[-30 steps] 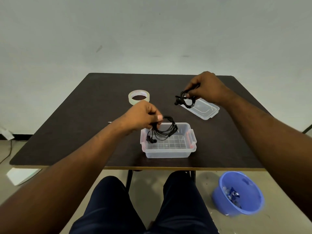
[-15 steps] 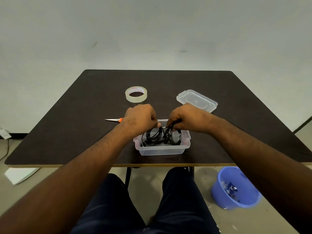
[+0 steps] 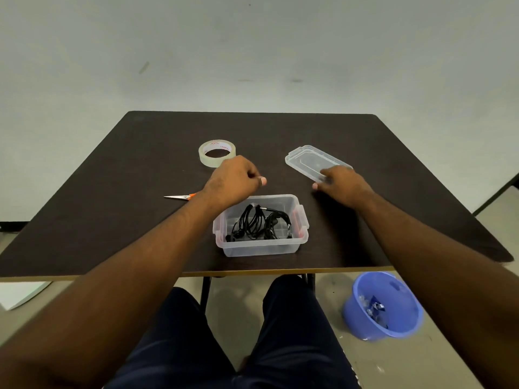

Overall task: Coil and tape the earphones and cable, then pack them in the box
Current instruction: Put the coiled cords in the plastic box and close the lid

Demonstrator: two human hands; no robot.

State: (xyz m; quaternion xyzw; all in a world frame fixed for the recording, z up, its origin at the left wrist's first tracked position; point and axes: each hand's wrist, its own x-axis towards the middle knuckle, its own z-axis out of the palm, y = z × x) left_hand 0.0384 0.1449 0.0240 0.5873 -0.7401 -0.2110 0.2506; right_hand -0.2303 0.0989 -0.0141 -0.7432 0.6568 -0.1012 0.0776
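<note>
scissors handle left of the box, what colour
Orange, on the scissors lying on the table; the head view shows it, partly hidden by the left forearm.

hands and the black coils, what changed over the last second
A second ago each hand held a black coil above the table. Both coils now lie let go in the clear box. The left hand has lifted away behind the box, loosely closed and empty. The right hand has moved back to the lid, fingers on its near end. Tape roll, scissors and blue bin stayed put.
</note>
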